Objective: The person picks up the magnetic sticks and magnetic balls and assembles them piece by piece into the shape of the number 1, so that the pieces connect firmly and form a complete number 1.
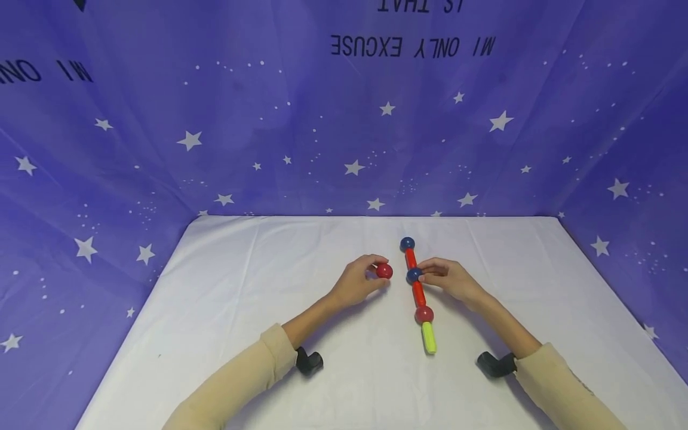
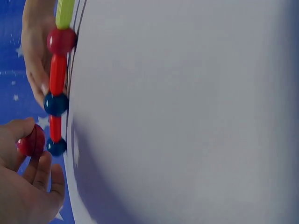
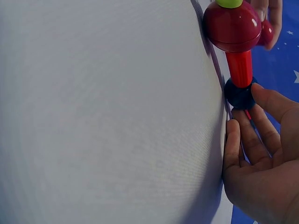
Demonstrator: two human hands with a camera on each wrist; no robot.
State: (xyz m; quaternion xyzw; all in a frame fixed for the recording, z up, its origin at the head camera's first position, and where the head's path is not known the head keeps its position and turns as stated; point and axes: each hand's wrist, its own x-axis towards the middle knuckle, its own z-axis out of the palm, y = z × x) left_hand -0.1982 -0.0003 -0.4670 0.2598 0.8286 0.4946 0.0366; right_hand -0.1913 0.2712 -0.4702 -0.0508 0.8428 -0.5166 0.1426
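Observation:
My left hand point(image 1: 356, 282) pinches a loose red ball point(image 1: 384, 271) between thumb and fingers, just left of a chain of balls and rods. The chain lies on the white cloth. From its far end run a blue ball point(image 1: 407, 243), a short red rod point(image 1: 411, 258), a second blue ball point(image 1: 414, 275), another red rod point(image 1: 419, 294), a red ball point(image 1: 424, 315) and a yellow-green rod point(image 1: 429, 338). With thumb and fingertips, my right hand point(image 1: 452, 280) grips the middle blue ball from the right. In the right wrist view, that blue ball point(image 3: 240, 94) is partly hidden by the thumb.
White cloth point(image 1: 344, 388) covers the table. Purple star-printed curtains point(image 1: 322, 119) hang behind it and along both sides. Black curved pieces point(image 1: 310, 362) stick out at both sleeve cuffs.

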